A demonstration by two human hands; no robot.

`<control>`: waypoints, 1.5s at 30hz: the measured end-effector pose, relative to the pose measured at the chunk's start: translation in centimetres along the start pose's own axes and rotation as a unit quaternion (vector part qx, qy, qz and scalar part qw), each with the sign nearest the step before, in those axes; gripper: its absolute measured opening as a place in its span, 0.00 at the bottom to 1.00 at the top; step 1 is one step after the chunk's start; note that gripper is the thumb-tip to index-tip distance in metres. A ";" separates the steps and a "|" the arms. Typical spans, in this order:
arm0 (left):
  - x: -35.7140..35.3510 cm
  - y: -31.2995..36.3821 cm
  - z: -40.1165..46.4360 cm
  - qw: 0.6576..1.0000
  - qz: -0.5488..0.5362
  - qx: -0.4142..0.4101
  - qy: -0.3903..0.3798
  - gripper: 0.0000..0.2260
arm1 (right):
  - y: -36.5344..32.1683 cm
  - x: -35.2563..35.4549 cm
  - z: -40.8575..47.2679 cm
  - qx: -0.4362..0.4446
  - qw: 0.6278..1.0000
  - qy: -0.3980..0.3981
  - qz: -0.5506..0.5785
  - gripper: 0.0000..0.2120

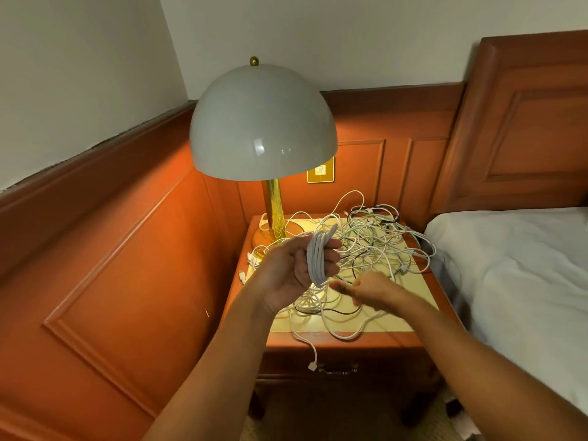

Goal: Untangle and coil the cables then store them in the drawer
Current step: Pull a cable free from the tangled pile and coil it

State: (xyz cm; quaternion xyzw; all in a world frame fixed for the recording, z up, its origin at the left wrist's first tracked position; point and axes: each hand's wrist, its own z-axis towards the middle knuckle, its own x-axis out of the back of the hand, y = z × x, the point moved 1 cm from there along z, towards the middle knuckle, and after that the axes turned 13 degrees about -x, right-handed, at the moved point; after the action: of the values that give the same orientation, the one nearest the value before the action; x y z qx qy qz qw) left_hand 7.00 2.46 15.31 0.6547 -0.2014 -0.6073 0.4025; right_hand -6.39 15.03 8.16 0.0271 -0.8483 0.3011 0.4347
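A tangle of white, green and dark cables (372,246) covers the top of the wooden nightstand (346,340). My left hand (291,270) is raised above it, fingers wrapped by a coil of white cable (318,259) that it grips. My right hand (370,289) hovers just right of and below the coil, blurred; whether it pinches a strand I cannot tell. One white cable end with a plug (312,364) hangs over the front edge, in front of the shut drawer (339,370).
A lamp with a pale dome shade (262,122) and brass stem stands at the nightstand's back left. Wood-panelled walls close in on the left and behind. A bed with a white sheet (515,281) borders the right side.
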 end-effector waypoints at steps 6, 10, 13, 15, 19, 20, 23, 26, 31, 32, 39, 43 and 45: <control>0.5 -0.2 -0.2 0.990 0.127 0.015 -0.065 0.17 | -4.7 8.4 0.9 0.122 0.985 0.086 -0.080 0.15; 0.9 -0.8 0.5 0.982 0.178 0.021 -0.055 0.17 | -8.2 11.4 -0.9 0.179 0.911 0.252 -0.274 0.28; 1.9 -1.4 1.2 0.979 0.200 0.022 -0.031 0.18 | -9.5 11.7 -2.7 0.189 0.893 0.291 -0.285 0.26; 2.2 -1.7 1.8 0.983 0.183 0.013 0.009 0.18 | -9.6 10.9 -3.8 0.213 0.909 0.261 -0.246 0.21; 1.8 -1.4 2.8 0.993 0.093 -0.026 0.074 0.17 | -8.1 7.2 -6.2 0.221 0.946 0.176 -0.157 0.11; 1.8 -1.2 3.1 0.993 0.082 -0.030 0.082 0.17 | -7.4 6.0 -6.6 0.220 0.956 0.162 -0.111 0.10; 1.5 -1.0 3.8 0.995 0.046 -0.022 0.081 0.19 | -5.0 1.9 -7.0 0.216 0.963 0.154 0.041 0.13; 1.0 -1.5 3.7 0.997 0.003 0.016 0.075 0.19 | -3.0 -1.5 -6.4 0.182 0.949 0.101 0.237 0.08; 1.4 -2.0 3.4 0.997 -0.043 0.008 0.067 0.15 | -0.5 -4.7 -5.1 0.113 0.913 -0.083 0.383 0.22; 1.5 -1.8 3.3 0.997 -0.044 0.007 0.061 0.14 | -0.1 -5.1 -4.7 0.107 0.914 -0.112 0.374 0.25; 1.3 -0.9 2.3 0.999 -0.041 -0.005 0.029 0.15 | 0.4 -4.0 -0.4 0.089 0.952 -0.121 0.268 0.12; 1.1 -0.4 1.5 0.999 0.037 -0.006 -0.013 0.16 | -1.3 1.1 1.5 0.050 0.996 0.072 0.022 0.28; 0.9 -0.3 1.2 0.997 0.070 -0.006 -0.038 0.17 | -2.5 3.6 1.8 0.054 0.989 0.115 -0.082 0.29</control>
State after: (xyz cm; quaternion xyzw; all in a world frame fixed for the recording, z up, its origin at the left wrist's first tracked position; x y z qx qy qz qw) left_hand 5.98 1.62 14.56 0.6129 -0.2579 -0.6036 0.4399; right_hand -9.15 12.81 11.32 0.0851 -0.7703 0.3109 0.5501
